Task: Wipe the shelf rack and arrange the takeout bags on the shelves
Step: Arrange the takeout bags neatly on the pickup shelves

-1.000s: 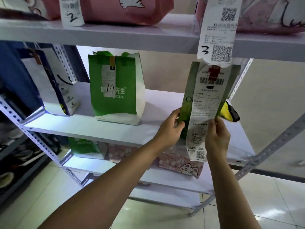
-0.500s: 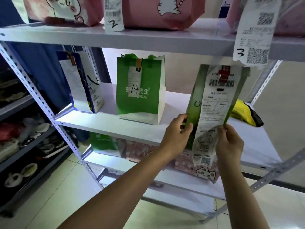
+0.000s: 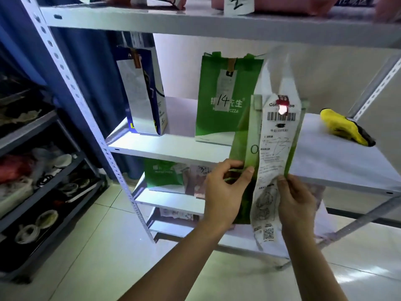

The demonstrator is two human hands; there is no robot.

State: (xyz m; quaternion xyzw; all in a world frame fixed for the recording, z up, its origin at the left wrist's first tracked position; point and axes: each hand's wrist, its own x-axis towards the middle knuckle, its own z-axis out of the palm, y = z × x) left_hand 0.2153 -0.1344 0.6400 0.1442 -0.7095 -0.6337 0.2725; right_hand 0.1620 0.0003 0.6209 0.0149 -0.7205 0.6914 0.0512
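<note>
I hold a narrow green takeout bag upright in front of the middle shelf of the white rack. My left hand grips its lower left edge. My right hand pinches the long white receipt clipped to the bag's front, marked 73. On the middle shelf stand a green pizza bag tagged 14 and a blue-and-white bag to its left. A yellow cloth lies at the shelf's right end.
The top shelf carries pink bags, one with a tag marked 2. More bags, green and pink, sit on the lower shelf. A dark rack with clutter stands at the left. The floor is pale tile.
The held green bag has come down and toward me, away from under the top shelf. My view has swung left, so the rack's left post and dark rack show more.
</note>
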